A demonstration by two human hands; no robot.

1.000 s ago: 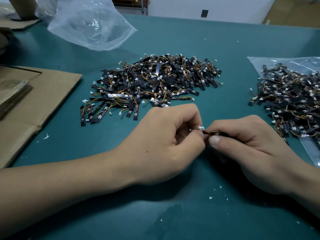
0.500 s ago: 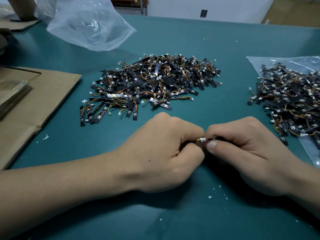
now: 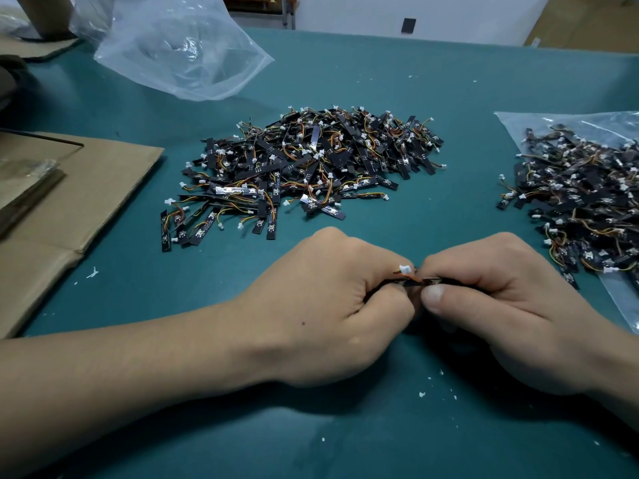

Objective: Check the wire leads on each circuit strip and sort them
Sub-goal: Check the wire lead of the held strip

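Both hands met low over the green table [image 3: 380, 81], knuckles almost touching. The left hand [image 3: 332, 305] had its fingers curled tight, pinching the wired end of one strip [image 3: 432, 281], with the white plug [image 3: 405, 269] poking up just above its forefinger. The right hand [image 3: 511, 305] gripped the strip's dark body between thumb and curled fingers. The strip ran level between the two hands, held just clear of the table. At twelve o'clock from the hands lay a large heap of strips [image 3: 304, 167]. At two o'clock a second heap [image 3: 581, 202] sat on a flat clear bag [image 3: 518, 119]. Flattened cardboard [image 3: 86, 188] lay at ten o'clock, and a crumpled clear bag [image 3: 179, 53] at eleven.
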